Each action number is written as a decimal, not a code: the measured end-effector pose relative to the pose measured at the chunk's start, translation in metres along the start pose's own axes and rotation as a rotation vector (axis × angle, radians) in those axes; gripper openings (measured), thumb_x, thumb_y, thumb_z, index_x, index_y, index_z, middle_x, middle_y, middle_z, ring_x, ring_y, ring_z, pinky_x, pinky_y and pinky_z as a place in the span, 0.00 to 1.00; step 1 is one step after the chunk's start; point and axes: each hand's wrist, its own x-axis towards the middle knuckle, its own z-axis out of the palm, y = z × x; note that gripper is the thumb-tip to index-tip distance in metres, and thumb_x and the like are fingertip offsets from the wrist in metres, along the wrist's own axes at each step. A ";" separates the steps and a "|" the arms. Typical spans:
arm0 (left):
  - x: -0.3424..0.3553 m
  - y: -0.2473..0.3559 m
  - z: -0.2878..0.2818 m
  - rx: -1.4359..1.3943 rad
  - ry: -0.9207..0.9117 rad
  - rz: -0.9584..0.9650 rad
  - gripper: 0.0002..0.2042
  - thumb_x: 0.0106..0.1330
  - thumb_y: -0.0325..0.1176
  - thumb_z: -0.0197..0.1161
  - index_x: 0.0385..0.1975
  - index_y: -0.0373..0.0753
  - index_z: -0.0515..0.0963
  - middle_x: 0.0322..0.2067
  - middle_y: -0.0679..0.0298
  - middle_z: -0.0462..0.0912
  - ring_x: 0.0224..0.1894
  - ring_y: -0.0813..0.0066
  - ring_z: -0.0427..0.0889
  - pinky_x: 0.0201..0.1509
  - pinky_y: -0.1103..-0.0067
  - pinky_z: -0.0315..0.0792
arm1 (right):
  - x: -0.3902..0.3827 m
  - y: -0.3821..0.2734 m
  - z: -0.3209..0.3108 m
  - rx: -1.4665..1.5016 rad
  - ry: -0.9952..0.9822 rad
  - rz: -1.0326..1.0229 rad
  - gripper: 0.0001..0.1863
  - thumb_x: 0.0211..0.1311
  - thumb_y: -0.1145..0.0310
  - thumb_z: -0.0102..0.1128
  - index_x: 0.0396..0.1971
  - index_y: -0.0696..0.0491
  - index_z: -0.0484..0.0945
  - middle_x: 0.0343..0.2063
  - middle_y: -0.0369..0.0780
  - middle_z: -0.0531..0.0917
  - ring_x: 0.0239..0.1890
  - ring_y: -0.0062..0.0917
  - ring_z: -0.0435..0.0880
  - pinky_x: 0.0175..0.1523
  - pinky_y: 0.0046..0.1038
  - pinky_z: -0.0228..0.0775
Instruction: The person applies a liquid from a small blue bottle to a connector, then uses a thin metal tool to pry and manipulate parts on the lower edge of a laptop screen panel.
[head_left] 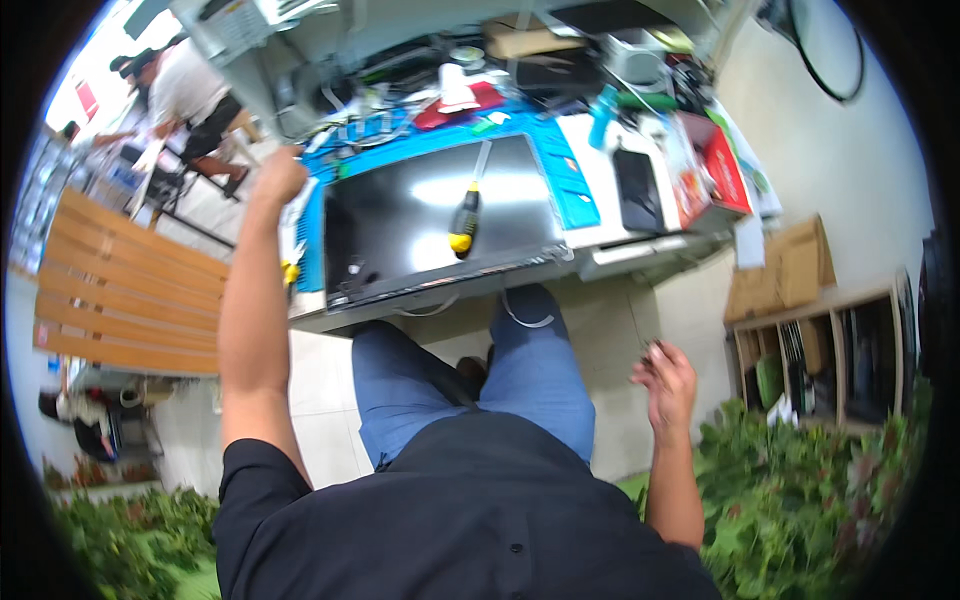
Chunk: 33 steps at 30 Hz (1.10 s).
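Note:
A large flat screen [400, 220] lies face up on a blue work mat [572, 190] on the bench in front of me. On the screen rests a yellow and black screwdriver [464, 222], its shaft pointing away from me. My left hand [280, 177] is stretched out to the bench's left side, beyond the screen's left edge. Its fingers are curled closed, and what they hold, if anything, is hidden. Off to the right, over the floor, hangs my right hand [667, 385]. Its fingertips are pinched around something small and dark that I cannot make out.
A dark phone [637, 190], a blue bottle [603, 116] and a red box [712, 175] stand right of the mat. Cluttered tools and cables line the back. Left is a slatted wooden bench [130, 285]; right are a wooden shelf [835, 350] and leafy plants [790, 480].

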 end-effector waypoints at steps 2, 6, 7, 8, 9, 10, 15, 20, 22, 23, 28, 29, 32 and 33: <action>0.046 -0.048 0.014 -0.083 0.017 0.213 0.28 0.70 0.32 0.61 0.71 0.37 0.82 0.65 0.41 0.87 0.68 0.44 0.86 0.75 0.58 0.75 | 0.002 0.001 0.027 0.064 -0.051 0.042 0.18 0.77 0.68 0.72 0.58 0.63 0.81 0.42 0.45 0.89 0.39 0.33 0.93 0.40 0.36 0.90; 0.037 -0.034 0.009 -0.135 0.188 0.287 0.27 0.76 0.44 0.71 0.69 0.34 0.83 0.56 0.44 0.92 0.58 0.50 0.92 0.66 0.62 0.81 | 0.007 0.000 0.050 0.226 0.009 0.057 0.13 0.77 0.67 0.73 0.53 0.58 0.85 0.39 0.41 0.89 0.37 0.28 0.91 0.39 0.31 0.89; 0.015 -0.022 -0.009 -0.122 0.263 0.314 0.24 0.78 0.44 0.71 0.66 0.33 0.85 0.53 0.46 0.93 0.54 0.55 0.93 0.61 0.65 0.82 | 0.009 0.002 0.044 0.233 0.002 0.051 0.11 0.77 0.68 0.74 0.51 0.57 0.86 0.37 0.40 0.89 0.36 0.26 0.90 0.38 0.31 0.88; -0.019 -0.007 -0.024 -0.389 0.278 0.376 0.20 0.82 0.41 0.69 0.63 0.31 0.86 0.48 0.51 0.94 0.47 0.63 0.92 0.56 0.70 0.82 | 0.012 0.006 0.038 0.242 -0.020 0.051 0.10 0.77 0.68 0.74 0.50 0.56 0.87 0.36 0.38 0.89 0.35 0.24 0.89 0.38 0.30 0.88; -0.072 0.030 -0.053 -0.527 0.161 0.425 0.18 0.86 0.39 0.65 0.61 0.30 0.87 0.44 0.55 0.94 0.42 0.72 0.89 0.50 0.75 0.81 | 0.011 0.010 0.035 0.251 -0.049 0.054 0.08 0.77 0.68 0.74 0.48 0.56 0.87 0.34 0.37 0.89 0.34 0.23 0.89 0.37 0.30 0.87; -0.119 0.059 -0.070 -0.657 -0.043 0.389 0.16 0.87 0.37 0.63 0.58 0.31 0.89 0.41 0.59 0.93 0.38 0.78 0.85 0.46 0.79 0.78 | 0.007 0.009 0.038 0.291 -0.044 0.056 0.07 0.77 0.69 0.74 0.47 0.56 0.88 0.33 0.37 0.88 0.33 0.22 0.88 0.37 0.29 0.87; -0.319 0.232 -0.035 -0.885 -0.564 0.883 0.17 0.74 0.44 0.77 0.50 0.35 0.91 0.35 0.51 0.91 0.35 0.55 0.92 0.42 0.66 0.84 | -0.027 -0.007 0.091 0.354 -0.136 0.033 0.07 0.77 0.70 0.74 0.46 0.56 0.87 0.34 0.38 0.89 0.33 0.22 0.89 0.38 0.31 0.89; -0.339 0.283 0.034 -1.347 -0.671 0.363 0.14 0.80 0.37 0.74 0.47 0.29 0.88 0.30 0.63 0.89 0.26 0.82 0.85 0.30 0.80 0.78 | -0.050 -0.009 0.103 0.158 -0.215 -0.132 0.08 0.78 0.73 0.73 0.48 0.61 0.86 0.38 0.41 0.91 0.37 0.23 0.92 0.41 0.30 0.92; -0.340 0.283 0.039 -1.395 -0.684 0.355 0.13 0.80 0.37 0.74 0.43 0.30 0.88 0.29 0.65 0.89 0.25 0.83 0.83 0.28 0.82 0.76 | -0.053 -0.007 0.097 0.084 -0.237 -0.173 0.08 0.79 0.74 0.72 0.49 0.62 0.85 0.39 0.43 0.92 0.38 0.24 0.93 0.43 0.31 0.94; -0.338 0.283 0.039 -1.382 -0.704 0.366 0.13 0.80 0.37 0.74 0.43 0.30 0.88 0.29 0.65 0.89 0.25 0.83 0.83 0.28 0.82 0.76 | -0.055 -0.007 0.092 0.053 -0.249 -0.177 0.08 0.79 0.74 0.71 0.50 0.62 0.85 0.40 0.44 0.92 0.40 0.26 0.93 0.44 0.33 0.94; -0.328 0.283 0.034 -1.563 -0.961 0.301 0.11 0.80 0.36 0.74 0.38 0.34 0.88 0.28 0.65 0.88 0.24 0.83 0.81 0.27 0.81 0.74 | -0.055 -0.015 0.074 0.410 -0.495 0.106 0.11 0.82 0.73 0.68 0.56 0.62 0.86 0.46 0.44 0.91 0.47 0.30 0.94 0.50 0.40 0.95; -0.328 0.282 0.036 -1.561 -0.978 0.306 0.11 0.79 0.36 0.74 0.38 0.34 0.88 0.28 0.65 0.88 0.24 0.83 0.81 0.27 0.81 0.73 | -0.054 -0.011 0.068 0.426 -0.551 0.130 0.12 0.82 0.73 0.67 0.58 0.61 0.86 0.47 0.44 0.91 0.48 0.31 0.94 0.51 0.42 0.95; -0.327 0.280 0.038 -1.538 -1.000 0.306 0.10 0.78 0.36 0.76 0.38 0.34 0.88 0.28 0.66 0.87 0.25 0.83 0.80 0.29 0.81 0.71 | -0.051 -0.009 0.064 0.457 -0.636 0.155 0.12 0.82 0.74 0.66 0.59 0.61 0.85 0.47 0.44 0.91 0.49 0.32 0.94 0.52 0.43 0.95; -0.327 0.281 0.036 -1.519 -0.992 0.298 0.10 0.77 0.35 0.76 0.38 0.35 0.88 0.28 0.67 0.87 0.25 0.83 0.80 0.29 0.81 0.71 | -0.050 -0.008 0.064 0.466 -0.650 0.156 0.12 0.82 0.74 0.66 0.59 0.62 0.84 0.47 0.44 0.91 0.49 0.32 0.94 0.53 0.43 0.95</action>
